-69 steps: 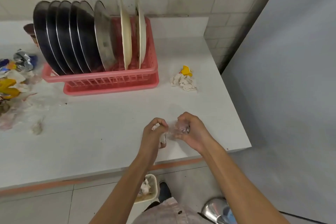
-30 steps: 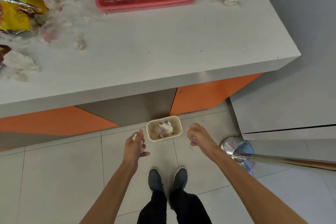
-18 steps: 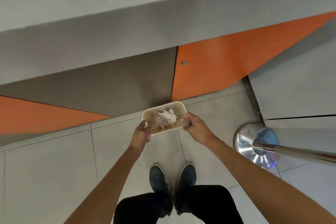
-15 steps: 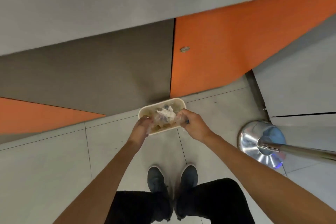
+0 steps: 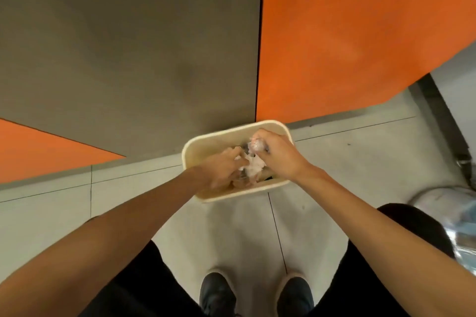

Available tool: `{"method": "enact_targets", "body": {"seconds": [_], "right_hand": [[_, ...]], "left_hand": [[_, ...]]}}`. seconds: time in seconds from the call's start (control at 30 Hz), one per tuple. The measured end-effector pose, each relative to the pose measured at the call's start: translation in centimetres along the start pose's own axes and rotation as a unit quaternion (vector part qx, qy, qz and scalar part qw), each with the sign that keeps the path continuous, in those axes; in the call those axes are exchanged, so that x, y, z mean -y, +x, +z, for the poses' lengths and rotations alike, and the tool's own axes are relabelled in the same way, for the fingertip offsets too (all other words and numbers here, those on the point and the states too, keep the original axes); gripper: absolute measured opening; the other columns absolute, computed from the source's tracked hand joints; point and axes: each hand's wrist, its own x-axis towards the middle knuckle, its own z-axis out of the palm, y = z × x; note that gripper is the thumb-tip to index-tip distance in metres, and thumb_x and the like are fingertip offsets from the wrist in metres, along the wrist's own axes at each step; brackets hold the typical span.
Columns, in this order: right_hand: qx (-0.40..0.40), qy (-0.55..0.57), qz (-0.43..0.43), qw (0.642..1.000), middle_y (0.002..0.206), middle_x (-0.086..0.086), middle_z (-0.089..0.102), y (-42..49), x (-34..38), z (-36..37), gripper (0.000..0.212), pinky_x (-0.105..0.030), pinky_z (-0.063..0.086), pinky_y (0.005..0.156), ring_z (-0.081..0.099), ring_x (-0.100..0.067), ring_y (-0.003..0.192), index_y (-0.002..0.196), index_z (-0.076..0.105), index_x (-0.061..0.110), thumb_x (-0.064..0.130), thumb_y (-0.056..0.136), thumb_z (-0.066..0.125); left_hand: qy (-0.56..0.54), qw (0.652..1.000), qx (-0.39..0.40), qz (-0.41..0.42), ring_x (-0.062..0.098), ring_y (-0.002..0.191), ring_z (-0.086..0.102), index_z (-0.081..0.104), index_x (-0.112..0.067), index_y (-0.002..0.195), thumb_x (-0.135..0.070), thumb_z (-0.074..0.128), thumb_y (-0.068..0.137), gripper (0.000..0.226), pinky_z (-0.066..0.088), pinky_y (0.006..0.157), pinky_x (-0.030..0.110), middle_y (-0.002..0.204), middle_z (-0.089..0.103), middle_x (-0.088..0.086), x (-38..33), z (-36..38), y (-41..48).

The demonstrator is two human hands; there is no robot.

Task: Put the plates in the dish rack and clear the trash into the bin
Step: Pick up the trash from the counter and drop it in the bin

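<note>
Trash is being cleared: a clear wrapper (image 5: 256, 145) is gripped in the curled fingers of the right hand (image 5: 279, 156) over the far right corner of the bin (image 5: 231, 195), whether white paper (image 5: 253, 165) is pinched by the left hand (image 5: 219, 171) cannot be told, and release is likely called for next.

We see a bin (image 5: 231, 195) of smooth cream plastic with a dull sheen, and in it soft, crumpled white paper (image 5: 254, 164). The clear wrap (image 5: 255, 145) gripped in the right hand (image 5: 279, 154) is thin, crinkled, glossy plastic. The floor tiles (image 5: 64, 210) look smooth and faintly shiny. The grey panel (image 5: 128, 46) and orange panel (image 5: 360, 33) are matt, the blurred rounded base (image 5: 435, 201) looks like polished metal, and the trousers (image 5: 144, 280) are matt black cloth.
</note>
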Motion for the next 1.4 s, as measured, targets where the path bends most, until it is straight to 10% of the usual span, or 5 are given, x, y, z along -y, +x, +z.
{"method": "enact_targets", "body": {"seconds": [0.57, 0.7, 0.77, 1.17, 1.4], "right_hand": [[0.051, -0.086, -0.052, 0.994, 0.102, -0.004, 0.053, -0.3, -0.9, -0.8, 0.010, -0.032, 0.039, 0.075, 0.051, -0.020, 0.090, 0.102, 0.048, 0.017, 0.025, 0.099, 0.052], [0.067, -0.078, -0.032, 0.994, 0.093, 0.001, 0.051, -0.1, -0.4, -1.0, 0.017, -0.030, 0.037, 0.068, 0.050, -0.015, 0.079, 0.106, 0.050, 0.012, 0.026, 0.098, 0.055], [0.094, -0.052, -0.002, 0.994, 0.084, 0.005, 0.047, -0.1, -0.2, -0.9, 0.020, -0.029, 0.037, 0.061, 0.048, -0.011, 0.072, 0.105, 0.047, 0.012, 0.029, 0.098, 0.055], [0.159, -0.193, 0.061, 0.966, 0.104, -0.007, 0.040, 1.7, -0.1, 0.1, 0.024, -0.034, 0.042, 0.072, 0.053, -0.027, 0.086, 0.101, 0.036, 0.014, 0.025, 0.096, 0.057], [0.185, -0.189, 0.092, 0.960, 0.134, -0.005, 0.030, 1.8, 1.4, 0.1, 0.093, -0.037, 0.048, 0.091, 0.053, -0.026, 0.105, 0.151, 0.019, 0.017, 0.030, 0.080, 0.078]], "left_hand": [[0.140, 0.961, 0.211, -0.110, 0.031, 0.142, 0.029, 0.019, -0.038, 0.150, -0.034, 0.032, 0.102, 0.050, 0.034, 0.109, 0.046, 0.159, 0.017, 0.000, -0.4, 2.2, 5.3], [0.016, 0.962, 0.237, -0.133, 0.024, 0.098, 0.058, 0.058, -0.024, 0.113, -0.022, 0.047, 0.092, 0.024, 0.046, 0.064, 0.031, 0.124, 0.058, 0.003, -0.9, 0.0, 4.6], [-0.034, 0.972, 0.202, -0.118, 0.019, 0.085, 0.060, 0.062, -0.026, 0.089, -0.031, 0.047, 0.086, 0.017, 0.050, 0.073, 0.034, 0.109, 0.066, 0.000, -0.6, -0.3, 4.0], [-0.206, 0.969, -0.014, -0.133, 0.015, 0.128, 0.047, 0.060, -0.028, 0.132, -0.022, 0.061, 0.094, 0.039, 0.035, 0.108, 0.024, 0.142, 0.050, -0.003, 0.9, -3.0, -2.0], [-0.152, 0.979, -0.083, -0.103, 0.013, 0.097, 0.063, 0.063, -0.025, 0.126, -0.023, 0.056, 0.095, 0.031, 0.048, 0.095, 0.028, 0.114, 0.069, -0.009, 0.5, -5.6, -3.8]]}}
